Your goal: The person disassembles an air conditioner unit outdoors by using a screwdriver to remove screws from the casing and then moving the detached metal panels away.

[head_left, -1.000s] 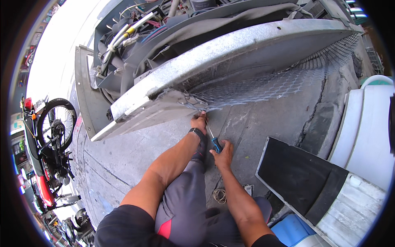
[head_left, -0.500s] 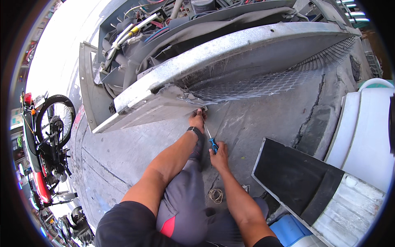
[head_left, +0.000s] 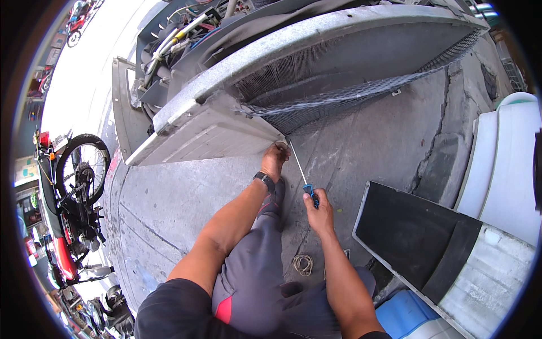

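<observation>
My right hand (head_left: 320, 210) is closed round the blue-and-black handle of a screwdriver (head_left: 299, 164), its long shaft slanting up and away to the lower corner of a pale metal casing (head_left: 226, 131). At that same corner is my left hand (head_left: 274, 158), its fingers curled together beside the screwdriver's tip; what they pinch is hidden. The casing belongs to what looks like an air-conditioner unit, with a finned coil (head_left: 288, 73) inside its open face. Dark plastic mesh (head_left: 361, 97) hangs along the casing's lower edge, running off to the right from near my left hand.
Wires and hoses (head_left: 169, 42) fill the unit's open compartment. On the right are a black-and-white panel (head_left: 406, 231), white curved covers (head_left: 502, 164) and a blue container (head_left: 403, 313). A coil of cord (head_left: 303, 264) lies on the concrete; a motorcycle (head_left: 79, 175) stands left.
The mesh has swung in closer to the casing's face. My right hand and the screwdriver handle have shifted right, and the screwdriver's shaft shows longer. My left hand stays by the corner.
</observation>
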Available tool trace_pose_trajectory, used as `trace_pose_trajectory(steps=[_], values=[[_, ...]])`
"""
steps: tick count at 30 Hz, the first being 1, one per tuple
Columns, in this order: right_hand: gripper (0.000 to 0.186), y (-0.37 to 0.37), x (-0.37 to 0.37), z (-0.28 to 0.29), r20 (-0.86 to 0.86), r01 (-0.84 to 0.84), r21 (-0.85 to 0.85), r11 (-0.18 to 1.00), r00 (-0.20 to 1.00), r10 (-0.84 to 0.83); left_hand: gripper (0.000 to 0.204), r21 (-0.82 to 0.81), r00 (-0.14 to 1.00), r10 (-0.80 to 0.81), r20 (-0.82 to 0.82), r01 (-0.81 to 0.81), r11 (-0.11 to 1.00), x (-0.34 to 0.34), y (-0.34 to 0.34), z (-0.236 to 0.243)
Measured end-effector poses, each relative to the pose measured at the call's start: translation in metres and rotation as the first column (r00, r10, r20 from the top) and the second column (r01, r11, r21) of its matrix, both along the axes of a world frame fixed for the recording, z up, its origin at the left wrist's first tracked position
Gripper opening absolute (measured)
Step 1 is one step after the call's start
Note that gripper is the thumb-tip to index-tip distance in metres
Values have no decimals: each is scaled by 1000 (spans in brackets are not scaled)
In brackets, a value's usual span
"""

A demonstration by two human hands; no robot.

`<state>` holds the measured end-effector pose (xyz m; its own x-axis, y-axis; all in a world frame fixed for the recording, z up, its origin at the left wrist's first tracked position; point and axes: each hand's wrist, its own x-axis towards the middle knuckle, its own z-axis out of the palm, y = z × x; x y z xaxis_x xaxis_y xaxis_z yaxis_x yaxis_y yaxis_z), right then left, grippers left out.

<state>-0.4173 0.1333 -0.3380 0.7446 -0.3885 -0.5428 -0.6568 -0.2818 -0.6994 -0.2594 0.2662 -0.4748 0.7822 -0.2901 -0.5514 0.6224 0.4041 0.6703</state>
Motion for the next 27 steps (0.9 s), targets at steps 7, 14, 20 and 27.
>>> trace_pose_trajectory(steps=[7, 14, 20, 27], values=[[33, 5, 6, -14, 53, -39, 56, 998, 998, 36, 16, -32, 996, 25, 83, -22, 999, 4, -5, 30], [33, 2, 5, -27, 32, -7, 130, 992, 999, 3, 16, -51, 996, 65, 58, -62, 997, 4, -8, 40], [33, 3, 7, -30, 63, -17, 153, 988, 998, 8, 16, -45, 994, 93, 51, -90, 995, 2, -6, 35], [30, -13, 8, -33, -238, 327, 880, 345, 931, -275, 15, 29, 979, 201, -39, -200, 979, 3, -17, 43]])
